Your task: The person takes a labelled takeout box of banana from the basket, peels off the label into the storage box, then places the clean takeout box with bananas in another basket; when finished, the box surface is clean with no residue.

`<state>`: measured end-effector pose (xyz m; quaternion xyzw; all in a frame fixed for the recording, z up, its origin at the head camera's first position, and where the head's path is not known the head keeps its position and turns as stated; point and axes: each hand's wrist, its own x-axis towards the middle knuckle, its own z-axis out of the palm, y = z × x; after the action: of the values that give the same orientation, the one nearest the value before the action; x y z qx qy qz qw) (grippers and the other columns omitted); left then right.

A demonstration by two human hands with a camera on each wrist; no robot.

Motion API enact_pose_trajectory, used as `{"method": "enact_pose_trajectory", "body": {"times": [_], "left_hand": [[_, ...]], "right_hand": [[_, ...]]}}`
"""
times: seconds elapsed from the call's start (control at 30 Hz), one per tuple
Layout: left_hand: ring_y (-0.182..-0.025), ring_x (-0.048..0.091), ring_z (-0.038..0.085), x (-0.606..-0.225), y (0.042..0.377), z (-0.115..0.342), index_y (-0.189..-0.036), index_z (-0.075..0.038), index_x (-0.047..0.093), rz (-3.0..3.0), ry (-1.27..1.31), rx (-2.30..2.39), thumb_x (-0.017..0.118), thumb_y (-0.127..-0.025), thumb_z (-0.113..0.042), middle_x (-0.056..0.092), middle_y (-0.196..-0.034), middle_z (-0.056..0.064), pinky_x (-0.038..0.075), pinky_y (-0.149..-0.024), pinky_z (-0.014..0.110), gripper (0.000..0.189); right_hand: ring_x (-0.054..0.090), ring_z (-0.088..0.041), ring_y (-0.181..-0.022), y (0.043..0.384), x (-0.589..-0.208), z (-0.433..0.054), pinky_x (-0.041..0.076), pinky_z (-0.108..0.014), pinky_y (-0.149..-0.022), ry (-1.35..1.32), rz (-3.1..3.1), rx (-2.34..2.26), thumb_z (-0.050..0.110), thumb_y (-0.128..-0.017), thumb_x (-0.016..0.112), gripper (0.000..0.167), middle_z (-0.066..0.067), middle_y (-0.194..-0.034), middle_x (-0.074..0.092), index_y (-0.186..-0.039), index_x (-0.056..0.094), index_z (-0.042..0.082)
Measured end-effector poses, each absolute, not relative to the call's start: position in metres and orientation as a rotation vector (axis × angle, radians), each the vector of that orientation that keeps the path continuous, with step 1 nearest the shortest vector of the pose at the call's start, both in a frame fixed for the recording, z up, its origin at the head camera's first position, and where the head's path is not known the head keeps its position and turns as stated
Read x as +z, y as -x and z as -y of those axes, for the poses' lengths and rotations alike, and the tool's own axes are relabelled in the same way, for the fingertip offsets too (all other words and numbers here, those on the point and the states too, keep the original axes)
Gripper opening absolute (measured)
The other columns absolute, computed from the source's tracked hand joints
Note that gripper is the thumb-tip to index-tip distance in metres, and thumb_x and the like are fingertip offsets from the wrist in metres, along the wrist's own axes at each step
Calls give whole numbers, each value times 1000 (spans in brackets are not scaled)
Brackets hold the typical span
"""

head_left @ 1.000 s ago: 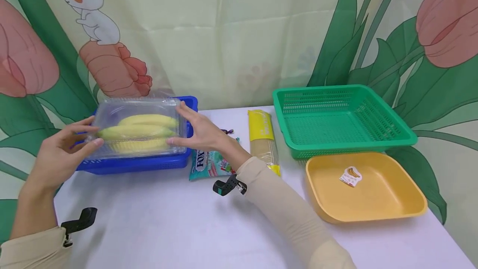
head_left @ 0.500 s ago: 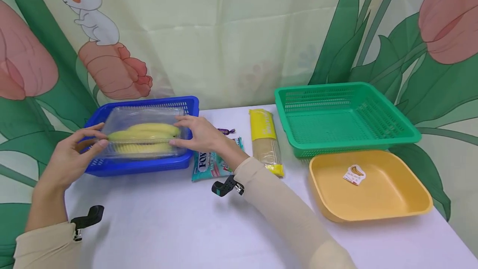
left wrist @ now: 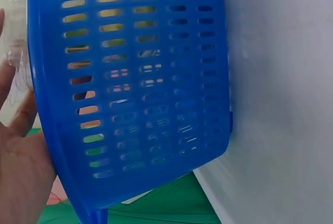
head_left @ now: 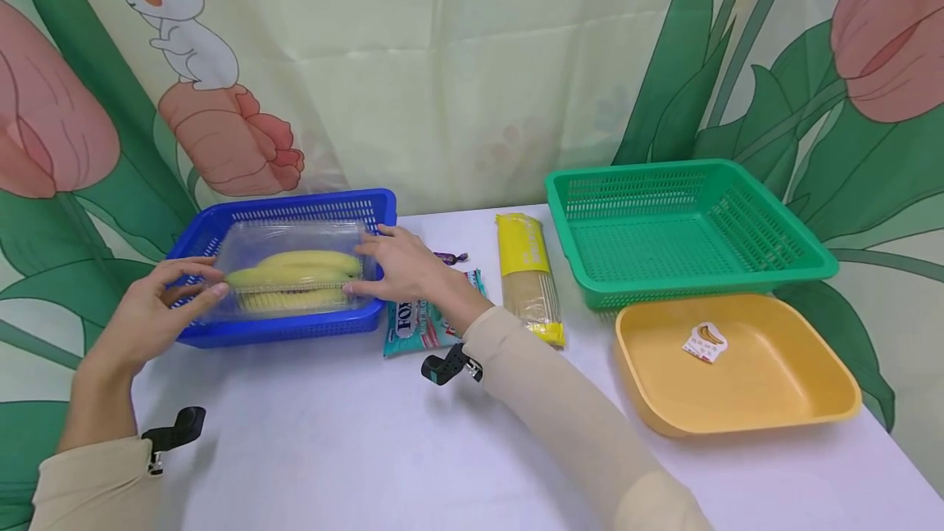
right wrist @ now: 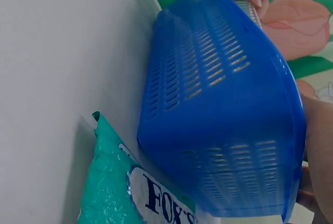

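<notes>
A clear plastic box with yellow-green bananas inside sits in the blue basket at the back left. My left hand holds the box's left end, thumb in front and fingers behind. At the opposite end my right hand grips the box between thumb and fingers. In the left wrist view, the basket wall hides most of the box, and the left hand shows beside its rim. The right wrist view shows the basket's outer side; the right hand's fingertips are largely hidden there.
Right of the basket lie a teal Fox's candy bag, a purple-wrapped candy and a yellow noodle packet. A green basket and a yellow basin holding a banana-picture card stand at the right of the white table.
The plastic box has come down into the blue basket and shifted slightly right, with both hands following it. More of the basket's back rim now shows.
</notes>
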<state>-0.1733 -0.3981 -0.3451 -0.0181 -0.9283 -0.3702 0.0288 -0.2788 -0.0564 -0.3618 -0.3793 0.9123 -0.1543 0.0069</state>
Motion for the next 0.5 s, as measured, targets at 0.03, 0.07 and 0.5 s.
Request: {"method": "enact_pose_trajectory", "body": {"times": [0.03,0.07,0.5], "left_hand": [[-136,37,63,-344,173,399,-142,-10,52,2871,55,-1150,63,-103,-35,24,-162,21,37,-99,77,48],[-135,37,64,-344,172,399,-145,-11,50,2882,54,-1151,62,-103,-36,22,-161,24,37,-98,77,50],[-134,34,60,-344,181,391,-154,4,37,3028,179,-964,59,-105,-33,28,-150,36,36,-98,77,65]], "right_hand": [[25,-30,-155,279,-362,56,27,-52,-123,1171,-2854,-500,66,-97,56,71,-1,-163,40,-150,55,20],[26,-28,-155,279,-362,56,29,-53,-122,1159,-2855,-517,66,-97,56,69,1,-163,41,-150,56,22],[27,-26,-154,282,-361,57,31,-47,-122,1032,-2825,-657,65,-92,66,69,5,-161,44,-147,59,25]]}}
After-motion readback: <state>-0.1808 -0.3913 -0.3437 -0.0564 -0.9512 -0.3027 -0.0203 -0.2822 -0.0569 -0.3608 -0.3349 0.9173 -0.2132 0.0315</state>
